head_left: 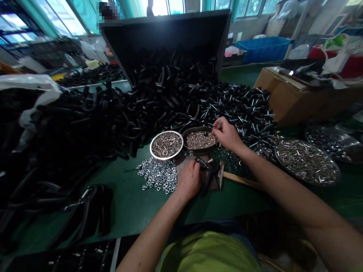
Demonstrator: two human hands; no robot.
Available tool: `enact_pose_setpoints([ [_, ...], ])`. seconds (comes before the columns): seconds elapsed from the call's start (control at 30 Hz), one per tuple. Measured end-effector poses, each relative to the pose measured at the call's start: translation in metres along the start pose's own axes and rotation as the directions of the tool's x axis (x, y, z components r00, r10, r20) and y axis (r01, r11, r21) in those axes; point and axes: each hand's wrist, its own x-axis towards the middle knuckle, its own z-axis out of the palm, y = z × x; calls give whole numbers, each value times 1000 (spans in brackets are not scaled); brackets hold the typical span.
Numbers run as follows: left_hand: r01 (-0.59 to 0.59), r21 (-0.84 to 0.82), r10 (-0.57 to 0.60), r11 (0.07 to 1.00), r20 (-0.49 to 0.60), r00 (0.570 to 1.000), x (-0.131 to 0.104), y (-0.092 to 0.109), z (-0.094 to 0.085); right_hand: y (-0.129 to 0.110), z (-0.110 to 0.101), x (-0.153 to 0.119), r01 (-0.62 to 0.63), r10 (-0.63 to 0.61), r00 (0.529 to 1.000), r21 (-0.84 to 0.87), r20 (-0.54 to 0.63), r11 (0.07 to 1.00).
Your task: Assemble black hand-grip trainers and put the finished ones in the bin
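My left hand (189, 178) is closed around a black plastic part (209, 175) on a small flat board (183, 161). A small metal spring or threaded piece (210, 161) shows at the top of that part. My right hand (226, 134) is pinched at the right rim of an oval tin (195, 151) filled with small metal pieces (198, 140); what its fingertips hold is too small to make out. Beside the tin stands a round metal dish (152, 151) of pins and a few rings. Loose nuts (159, 175) lie left of my left hand.
A hammer (221, 174) with a wooden handle lies right of the board. Black curved parts (159, 98) pile up behind, with black-headed bolts (241, 109) to their right. A bowl of metal pins (307, 160) and a cardboard box (283, 94) stand at right.
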Motion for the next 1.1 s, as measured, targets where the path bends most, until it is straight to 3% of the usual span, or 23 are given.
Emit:
enact_pose_setpoints([
  [0.07,35,24,-34,999,-38,999,-1,2,1,9,-5,-23,-68,80,997,402,-14,913],
  [0.1,58,24,-57,998,-68,996,-2,5,2,13,-5,-34,-89,105,994,525,-1,846],
  [0.17,96,2,-95,995,-127,987,-4,13,5,19,-2,-52,-116,142,990,653,14,748],
  [0.23,106,-23,-109,994,-157,982,-6,22,10,22,5,-63,-127,164,986,694,13,709],
  [0.53,129,-56,-136,990,-144,980,-7,30,27,20,13,-69,-159,160,986,638,57,753],
  [0.77,120,-56,-127,991,-147,981,-8,31,27,1,14,-64,-109,75,989,289,128,951],
  [1.1,126,-25,-128,992,-118,985,-7,32,24,5,31,-75,-70,46,991,198,125,978],
])
